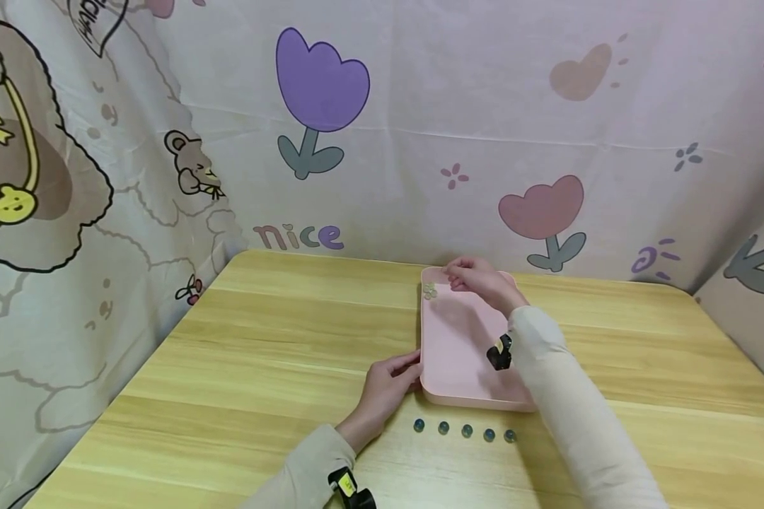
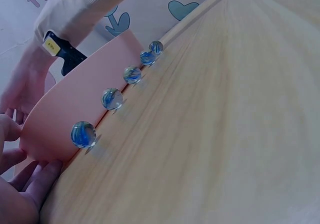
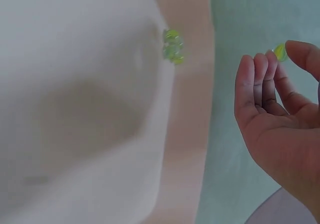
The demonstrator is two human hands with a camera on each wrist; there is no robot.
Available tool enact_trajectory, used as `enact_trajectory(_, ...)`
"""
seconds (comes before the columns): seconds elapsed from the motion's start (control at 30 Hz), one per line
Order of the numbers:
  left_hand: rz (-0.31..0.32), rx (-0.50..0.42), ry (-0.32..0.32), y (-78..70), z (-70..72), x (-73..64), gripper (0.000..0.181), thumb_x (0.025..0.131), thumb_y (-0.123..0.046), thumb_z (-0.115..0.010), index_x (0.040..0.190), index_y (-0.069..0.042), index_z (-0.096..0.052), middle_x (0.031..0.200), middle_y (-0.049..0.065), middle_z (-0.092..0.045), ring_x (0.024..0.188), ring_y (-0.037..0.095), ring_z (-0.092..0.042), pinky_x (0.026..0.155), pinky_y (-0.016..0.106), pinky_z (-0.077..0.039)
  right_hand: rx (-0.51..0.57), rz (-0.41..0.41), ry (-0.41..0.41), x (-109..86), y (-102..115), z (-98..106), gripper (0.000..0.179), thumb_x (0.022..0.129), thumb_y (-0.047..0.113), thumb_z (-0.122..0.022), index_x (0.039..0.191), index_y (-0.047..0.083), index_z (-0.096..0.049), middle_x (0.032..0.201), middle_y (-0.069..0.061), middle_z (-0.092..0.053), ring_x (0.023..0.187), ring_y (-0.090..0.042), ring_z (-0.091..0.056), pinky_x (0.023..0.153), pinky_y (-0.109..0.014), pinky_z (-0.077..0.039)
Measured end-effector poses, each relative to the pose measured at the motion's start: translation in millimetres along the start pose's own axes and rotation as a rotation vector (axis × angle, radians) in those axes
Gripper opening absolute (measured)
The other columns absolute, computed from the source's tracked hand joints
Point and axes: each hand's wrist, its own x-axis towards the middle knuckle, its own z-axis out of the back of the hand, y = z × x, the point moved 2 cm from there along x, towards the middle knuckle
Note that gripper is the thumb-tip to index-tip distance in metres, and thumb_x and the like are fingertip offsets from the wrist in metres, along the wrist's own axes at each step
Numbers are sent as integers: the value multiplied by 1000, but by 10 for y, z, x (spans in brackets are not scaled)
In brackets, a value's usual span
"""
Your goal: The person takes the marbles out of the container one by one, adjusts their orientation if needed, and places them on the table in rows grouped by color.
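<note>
Head view: your right hand (image 1: 482, 283) pinches a green marble (image 3: 281, 52) near the top of the pink tray (image 1: 447, 339), your left hand (image 1: 384, 391) touching its side with uncurled fingers; green marbles (image 1: 429, 290) already sit upper left inside, five blue marbles (image 1: 467, 430) still outside on the counter (image 1: 229, 367) below.

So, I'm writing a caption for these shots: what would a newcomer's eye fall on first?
Probably the big purple tulip on the backdrop behind the table. Next, the pink tray, with the left hand touching its left side and the right hand at its far end, pinching a yellow-green marble. Then the five blue-streaked marbles lined up on the table along the tray's near side.
</note>
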Motion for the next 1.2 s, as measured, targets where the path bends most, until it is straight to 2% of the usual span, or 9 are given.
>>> enact_trajectory(0.27,-1,-8,-2,-15,1,-15,34,94,-11,-62,126,2,-62,122,18,-62,100,24,-65,81,27,-57,11,50,-21,-91,142,-42,24,100,11,-49,112,-10,-52,93,-12,-52,77,-13,-54,74,-22,-55)
enact_trajectory(0.5,5,-23,-2,-14,-8,-13,34,94,-10,-62,125,4,-62,120,19,-63,97,24,-66,80,27,-58,-47,97,-39,-244,252,-57,31,100,16,-52,115,-10,-50,95,-10,-53,81,-16,-55,76,-22,-54)
enact_trajectory(0.7,1,-27,-10,-17,-6,-10,33,94,-9,-62,124,4,-62,120,19,-63,96,23,-66,80,27,-58,-80,158,-58,-411,330,-99,25,100,15,-53,112,-7,-53,95,-11,-58,82,-17,-59,84,-30,-55)
enact_trajectory(0.9,-3,-41,-1,-23,-28,-2,34,93,-9,-62,124,5,-62,120,20,-63,95,23,-67,79,28,-58,-73,206,-93,-617,389,-80,24,99,14,-55,112,-7,-54,93,-10,-59,83,-17,-63,86,-32,-55)
enact_trajectory(1.07,-3,-30,-6,-21,-26,-1,34,93,-9,-62,124,5,-62,120,20,-63,92,23,-67,78,27,-58,-64,276,-109,-762,403,-46,24,98,12,-55,112,-8,-55,89,-10,-58,80,-16,-63,84,-29,-56)
enact_trajectory(1.2,8,-16,-21,-25,-12,-30,34,94,-9,-62,125,4,-61,121,20,-62,94,24,-67,79,28,-58,-81,276,-117,-817,354,-58,24,98,12,-56,112,-8,-55,87,-8,-61,80,-16,-63,82,-23,-54)
